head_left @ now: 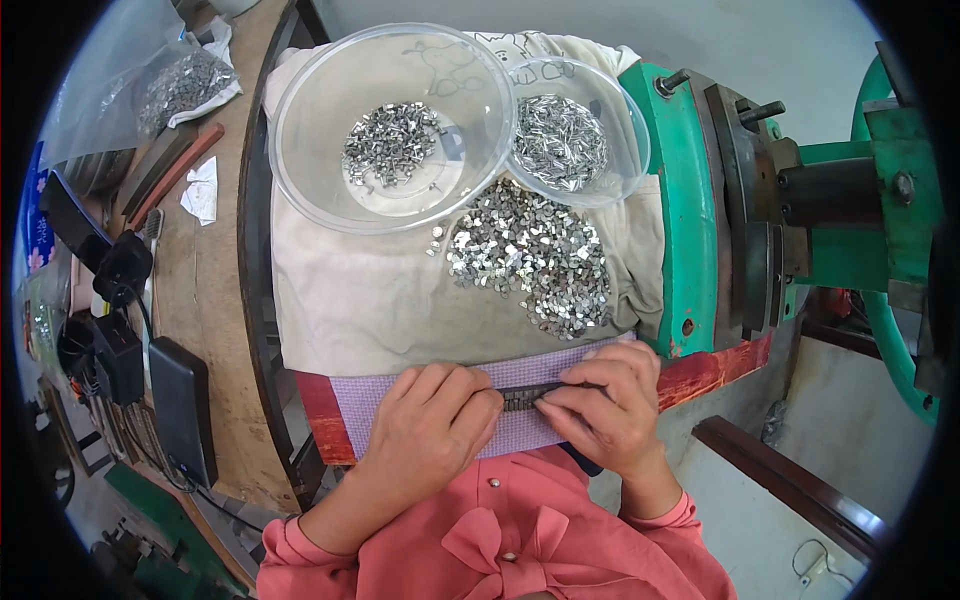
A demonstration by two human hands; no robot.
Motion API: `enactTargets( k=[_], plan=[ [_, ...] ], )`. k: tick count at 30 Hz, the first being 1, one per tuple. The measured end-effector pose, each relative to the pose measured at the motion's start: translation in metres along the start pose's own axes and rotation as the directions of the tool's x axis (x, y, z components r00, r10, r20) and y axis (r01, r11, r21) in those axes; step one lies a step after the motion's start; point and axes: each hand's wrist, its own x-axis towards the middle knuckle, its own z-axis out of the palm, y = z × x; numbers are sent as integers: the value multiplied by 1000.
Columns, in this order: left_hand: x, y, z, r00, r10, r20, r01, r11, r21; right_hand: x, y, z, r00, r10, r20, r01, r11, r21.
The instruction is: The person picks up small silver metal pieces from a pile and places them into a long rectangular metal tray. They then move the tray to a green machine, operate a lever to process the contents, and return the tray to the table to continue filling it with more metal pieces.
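Observation:
A narrow dark strip (520, 399) with a row of small metal pieces set along it lies between my hands, over a purple checked cloth (356, 408). My left hand (432, 420) is curled closed around the strip's left end, which its fingers hide. At the other end, my right hand (612, 405) has its thumb and fingers drawn together against the row; anything between those fingertips is hidden. Just beyond, a heap of small shiny metal pieces (530, 255) is spread on a pale cloth (340, 300).
A large clear tub (290, 165) and a smaller clear bowl (635, 150) stand behind the heap, both holding small metal parts. A green machine (685, 230) flanks the right side. On the left, a wooden table (205, 330) carries a black box (182, 410) and a plastic bag (110, 90).

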Motion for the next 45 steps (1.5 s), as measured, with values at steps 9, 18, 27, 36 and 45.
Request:
enactTargets(
  k=[9, 18, 27, 36, 45],
  plan=[
    [-1, 2, -3, 998, -27, 56, 27, 1000, 12, -5, -8, 1, 1000, -8, 18, 9, 998, -59],
    [-5, -1, -2, 1000, -10, 28, 9, 999, 32, 19, -5, -1, 1000, -12, 6, 13, 998, -56],
    [-12, -5, -14, 994, -108, -13, 107, 993, -43, 50, 9, 10, 1000, 23, -14, -26, 984, -178],
    [-12, -10, -10, 995, -95, -39, 92, 993, -74, 49, 6, 14, 1000, 5, 30, -4, 999, -46],
    [-14, -5, -13, 997, -72, -3, 72, 997, -3, 38, -7, 0, 994, -13, 110, 1, 994, 111]
  ],
)
